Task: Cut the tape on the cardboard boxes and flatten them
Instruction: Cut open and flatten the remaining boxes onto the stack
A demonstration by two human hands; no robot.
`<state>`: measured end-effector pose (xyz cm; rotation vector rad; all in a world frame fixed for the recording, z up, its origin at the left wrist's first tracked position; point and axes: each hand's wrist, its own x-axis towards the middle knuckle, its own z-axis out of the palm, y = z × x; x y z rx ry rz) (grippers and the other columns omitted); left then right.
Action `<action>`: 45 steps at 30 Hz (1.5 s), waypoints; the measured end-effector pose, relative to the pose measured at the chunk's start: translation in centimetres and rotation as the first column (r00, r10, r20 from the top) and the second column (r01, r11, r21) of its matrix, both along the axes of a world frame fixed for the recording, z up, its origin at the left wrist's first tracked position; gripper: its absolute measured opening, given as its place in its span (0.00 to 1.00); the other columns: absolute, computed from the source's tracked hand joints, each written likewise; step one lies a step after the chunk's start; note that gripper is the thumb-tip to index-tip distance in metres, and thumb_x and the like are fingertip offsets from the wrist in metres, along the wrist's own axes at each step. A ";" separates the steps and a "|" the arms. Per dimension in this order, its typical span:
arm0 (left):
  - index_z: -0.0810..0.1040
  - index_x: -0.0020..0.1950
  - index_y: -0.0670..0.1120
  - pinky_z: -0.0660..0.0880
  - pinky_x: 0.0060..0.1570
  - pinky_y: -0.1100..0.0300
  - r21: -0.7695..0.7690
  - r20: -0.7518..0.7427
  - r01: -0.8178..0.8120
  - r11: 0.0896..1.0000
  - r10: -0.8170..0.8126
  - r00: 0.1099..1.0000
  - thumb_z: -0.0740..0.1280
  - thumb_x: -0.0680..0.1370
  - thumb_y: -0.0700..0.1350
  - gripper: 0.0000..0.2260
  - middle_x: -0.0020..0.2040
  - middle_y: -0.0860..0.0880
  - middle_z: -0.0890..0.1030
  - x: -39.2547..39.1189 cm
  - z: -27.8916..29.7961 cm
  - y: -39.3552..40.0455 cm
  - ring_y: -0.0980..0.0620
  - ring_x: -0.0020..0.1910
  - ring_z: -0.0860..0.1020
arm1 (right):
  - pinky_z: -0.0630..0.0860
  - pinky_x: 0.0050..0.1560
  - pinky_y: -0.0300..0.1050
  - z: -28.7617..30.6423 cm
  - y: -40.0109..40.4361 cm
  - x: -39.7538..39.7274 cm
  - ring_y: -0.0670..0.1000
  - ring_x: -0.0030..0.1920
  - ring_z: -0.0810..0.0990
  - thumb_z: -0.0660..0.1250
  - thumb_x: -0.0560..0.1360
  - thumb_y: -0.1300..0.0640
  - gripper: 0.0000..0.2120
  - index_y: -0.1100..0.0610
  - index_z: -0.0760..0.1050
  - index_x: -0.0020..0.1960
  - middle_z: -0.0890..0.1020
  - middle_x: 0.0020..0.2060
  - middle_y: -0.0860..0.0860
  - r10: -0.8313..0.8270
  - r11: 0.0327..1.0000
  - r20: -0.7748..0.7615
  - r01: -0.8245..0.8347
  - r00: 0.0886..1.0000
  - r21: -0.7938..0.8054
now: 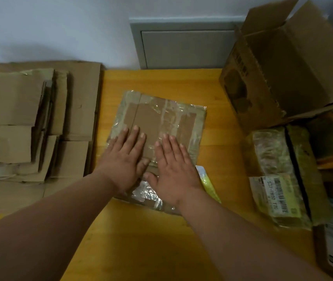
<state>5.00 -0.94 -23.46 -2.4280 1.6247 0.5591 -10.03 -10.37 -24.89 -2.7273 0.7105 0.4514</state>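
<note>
Hands (147,161) flat on flattened box (173,116)

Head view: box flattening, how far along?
Done: a stack of flattened boxes lies at the table's left. In hand: left hand and right hand, fingers straight, press a taped box flat on the wooden table. Left: at the right, a large open box and a tape-wrapped box with a barcode label remain unflattened.

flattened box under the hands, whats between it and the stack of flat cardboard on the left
Only a narrow strip of bare table; nothing lies between the flattened box and the stack, as the head view shows.
</note>
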 end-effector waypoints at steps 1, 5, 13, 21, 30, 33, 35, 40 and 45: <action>0.30 0.77 0.51 0.30 0.74 0.50 0.039 -0.007 -0.013 0.999 0.013 1.000 0.30 0.76 0.65 0.33 0.77 0.47 0.29 0.1 -0.7 0.3 0.46 0.76 0.28 | 0.30 0.75 0.54 0.3 0.0 0.3 0.54 0.75 0.25 0.43 0.80 0.35 0.38 0.56 0.32 0.78 0.28 0.76 0.55 -0.012 1.000 0.010 0.012 1.000 0.019; 0.24 0.74 0.53 0.26 0.71 0.52 0.073 -0.049 -0.033 0.997 0.037 0.998 0.25 0.72 0.66 0.33 0.74 0.49 0.22 0.3 -1.7 0.6 0.48 0.72 0.22 | 0.46 0.77 0.56 1.6 -1.0 3.1 0.56 0.78 0.50 0.52 0.76 0.42 0.32 0.55 0.61 0.76 0.57 0.78 0.57 -0.223 0.975 0.224 0.217 0.949 0.050; 0.65 0.75 0.47 0.61 0.68 0.43 -0.249 -0.052 -0.046 0.967 0.035 0.998 0.50 0.79 0.58 0.28 0.74 0.42 0.65 2.8 0.6 -2.9 0.39 0.71 0.63 | 0.31 0.75 0.56 -1.0 -1.5 3.1 0.50 0.75 0.26 0.39 0.81 0.38 0.32 0.50 0.36 0.80 0.29 0.77 0.50 -0.189 0.981 0.087 0.191 0.978 -0.022; 0.33 0.79 0.51 0.32 0.74 0.49 -0.047 -0.021 -0.025 0.999 0.024 0.999 0.34 0.76 0.63 0.33 0.79 0.48 0.32 3.7 -2.5 -5.3 0.48 0.77 0.31 | 0.47 0.77 0.58 1.1 -5.8 6.8 0.57 0.77 0.50 0.56 0.78 0.44 0.29 0.51 0.59 0.77 0.56 0.78 0.55 -0.341 0.935 0.241 0.355 0.909 -0.013; 0.49 0.81 0.46 0.44 0.76 0.44 -0.268 -0.021 0.038 0.963 -0.045 0.999 0.46 0.82 0.57 0.30 0.81 0.42 0.48 3.3 -0.7 -5.5 0.42 0.79 0.45 | 0.30 0.75 0.54 -1.4 -6.8 6.7 0.53 0.77 0.30 0.42 0.81 0.38 0.32 0.48 0.37 0.80 0.34 0.78 0.50 -0.311 0.948 0.066 0.314 0.948 -0.044; 0.27 0.75 0.52 0.26 0.70 0.53 -0.078 -0.033 0.008 0.997 -0.011 0.999 0.33 0.78 0.62 0.29 0.77 0.50 0.27 3.1 -2.6 -3.7 0.51 0.73 0.24 | 0.27 0.72 0.56 -0.5 -7.0 7.0 0.52 0.76 0.27 0.45 0.81 0.41 0.33 0.48 0.34 0.79 0.31 0.77 0.50 -0.327 0.945 -0.004 0.327 0.945 -0.005; 0.26 0.74 0.54 0.25 0.70 0.53 -0.052 -0.049 0.002 0.999 -0.004 0.999 0.32 0.77 0.63 0.30 0.76 0.52 0.26 3.2 -2.8 -3.8 0.51 0.73 0.24 | 0.25 0.71 0.57 0.3 -5.8 6.9 0.52 0.76 0.27 0.45 0.77 0.40 0.36 0.49 0.35 0.79 0.31 0.77 0.51 -0.365 0.930 0.035 0.366 0.930 -0.033; 0.32 0.78 0.52 0.32 0.73 0.51 0.017 -0.120 0.004 1.000 -0.002 0.993 0.44 0.83 0.58 0.29 0.79 0.51 0.31 3.9 -1.8 -4.4 0.51 0.77 0.30 | 0.29 0.74 0.59 0.1 0.9 3.6 0.50 0.73 0.22 0.33 0.78 0.40 0.32 0.51 0.32 0.78 0.28 0.76 0.50 -0.338 0.941 0.041 0.338 0.940 0.005; 0.49 0.80 0.45 0.45 0.78 0.45 -0.258 -0.030 0.028 0.966 -0.037 0.999 0.43 0.82 0.55 0.28 0.81 0.45 0.47 1.5 0.3 -0.9 0.46 0.80 0.43 | 0.32 0.75 0.60 -0.8 0.9 2.9 0.50 0.74 0.24 0.37 0.80 0.40 0.32 0.52 0.31 0.78 0.28 0.76 0.50 -0.326 0.945 0.032 0.327 0.945 -0.004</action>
